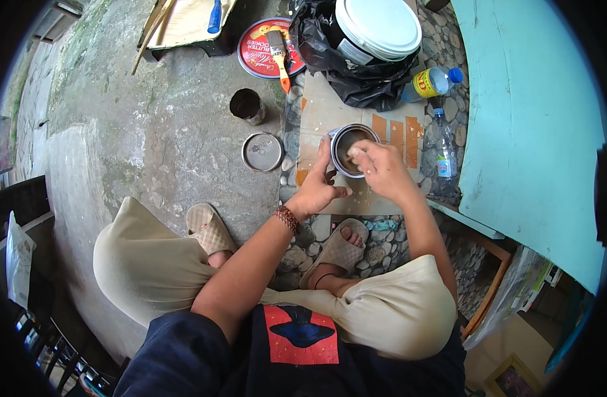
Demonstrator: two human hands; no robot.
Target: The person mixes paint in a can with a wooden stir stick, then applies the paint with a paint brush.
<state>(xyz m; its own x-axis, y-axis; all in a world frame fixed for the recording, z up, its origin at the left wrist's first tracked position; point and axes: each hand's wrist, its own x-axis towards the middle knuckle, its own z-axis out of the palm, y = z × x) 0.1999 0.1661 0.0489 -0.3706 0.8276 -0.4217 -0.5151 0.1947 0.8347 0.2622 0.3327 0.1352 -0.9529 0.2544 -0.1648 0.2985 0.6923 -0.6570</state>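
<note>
A round metal can (pixel 346 174) with greyish-brown contents stands on a flattened piece of cardboard (pixel 310 132). My left hand (pixel 317 190) grips the can's left side, thumb and fingers around its wall. My right hand (pixel 384 172) is closed, its bent fingers reaching into the mouth of the can. Whatever those fingers hold is hidden or too small to make out. Left of the can, a round metal lid (pixel 262 153) lies flat on the concrete. Just above the lid is a smaller dark tin (pixel 247 106), tilted in view.
A paintbrush (pixel 278 56) rests on a red cookie tin lid (pixel 254 49). Behind the can, a white bucket (pixel 379 26) sits in a black plastic bag (pixel 370 83). Two plastic bottles, one yellow-labelled bottle (pixel 430 83) and one clear bottle (pixel 444 145), lie near a turquoise panel (pixel 535 132). A paint tray (pixel 187 23) is at upper left.
</note>
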